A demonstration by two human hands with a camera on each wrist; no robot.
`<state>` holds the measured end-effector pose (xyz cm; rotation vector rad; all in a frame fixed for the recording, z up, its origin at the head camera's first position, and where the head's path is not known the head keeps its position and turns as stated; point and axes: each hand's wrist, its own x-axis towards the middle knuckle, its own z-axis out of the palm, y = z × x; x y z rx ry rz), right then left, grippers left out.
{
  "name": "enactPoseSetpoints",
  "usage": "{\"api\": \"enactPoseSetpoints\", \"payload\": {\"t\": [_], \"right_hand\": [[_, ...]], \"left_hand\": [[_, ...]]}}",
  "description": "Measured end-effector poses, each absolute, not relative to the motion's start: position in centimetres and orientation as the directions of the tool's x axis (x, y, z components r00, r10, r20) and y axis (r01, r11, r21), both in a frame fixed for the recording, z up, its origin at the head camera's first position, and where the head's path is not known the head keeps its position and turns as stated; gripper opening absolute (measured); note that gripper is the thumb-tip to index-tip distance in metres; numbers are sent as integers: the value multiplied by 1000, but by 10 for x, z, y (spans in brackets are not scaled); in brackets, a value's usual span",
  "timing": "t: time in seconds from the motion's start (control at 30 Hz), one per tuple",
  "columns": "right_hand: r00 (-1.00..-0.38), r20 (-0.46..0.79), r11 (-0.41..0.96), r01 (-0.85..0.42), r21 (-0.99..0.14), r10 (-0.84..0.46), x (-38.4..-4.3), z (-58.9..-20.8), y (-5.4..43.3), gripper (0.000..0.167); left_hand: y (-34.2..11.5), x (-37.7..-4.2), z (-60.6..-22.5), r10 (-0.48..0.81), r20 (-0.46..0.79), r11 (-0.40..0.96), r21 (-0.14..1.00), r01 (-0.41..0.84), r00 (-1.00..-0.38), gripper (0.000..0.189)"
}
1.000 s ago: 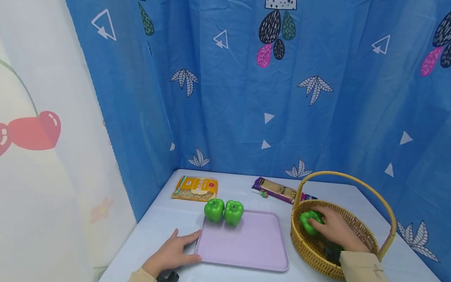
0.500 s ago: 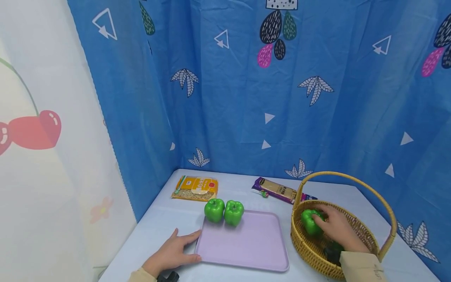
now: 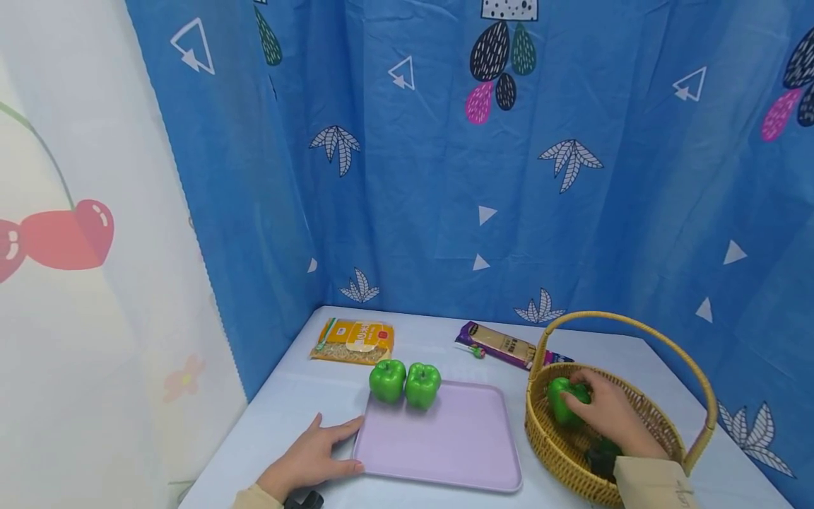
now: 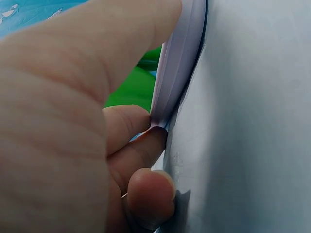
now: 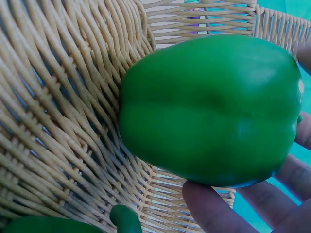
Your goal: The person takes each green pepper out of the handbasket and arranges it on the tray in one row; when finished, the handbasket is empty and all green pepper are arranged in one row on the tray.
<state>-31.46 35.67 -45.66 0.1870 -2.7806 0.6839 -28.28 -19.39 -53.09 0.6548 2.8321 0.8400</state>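
Note:
In the head view, my left hand (image 3: 311, 454) lies at the left edge of a pale purple tray (image 3: 451, 449), fingers spread. The left wrist view has its thumb and fingertips right at the tray's rim. Two green bell peppers (image 3: 386, 382) stand side by side at the tray's back left corner. Inside the wicker basket (image 3: 548, 456) on the right, my right hand (image 3: 610, 408) holds another green bell pepper (image 5: 209, 111), fingers around its stem end. A further green bell pepper (image 5: 48, 225) lies lower in the basket, mostly hidden in the head view by hand and wrist.
A yellow food packet (image 3: 353, 342) lies behind the tray, at the back left of the white table (image 3: 426, 332). A purple and tan package (image 3: 509, 345) and a small lollipop-like item (image 3: 477, 350) lie at the back. The basket's tall handle (image 3: 642, 327) arches over it. Blue curtains stand behind.
The right hand has shifted slightly with the bell pepper inside the basket, which now sits a little to the right and more upright. The left hand and tray have not moved.

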Motion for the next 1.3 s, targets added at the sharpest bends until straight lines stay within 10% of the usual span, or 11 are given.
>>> {"api": "enactPoseSetpoints", "payload": {"t": [0.9, 1.3], "right_hand": [[-958, 286, 862, -144, -486, 2, -304, -433, 350, 63], [-914, 391, 752, -333, -569, -109, -292, -407, 255, 48]], "left_hand": [[-197, -280, -533, 417, -7, 768, 537, 349, -909, 91], [-195, -283, -535, 445, 27, 758, 521, 392, -895, 92]]}}
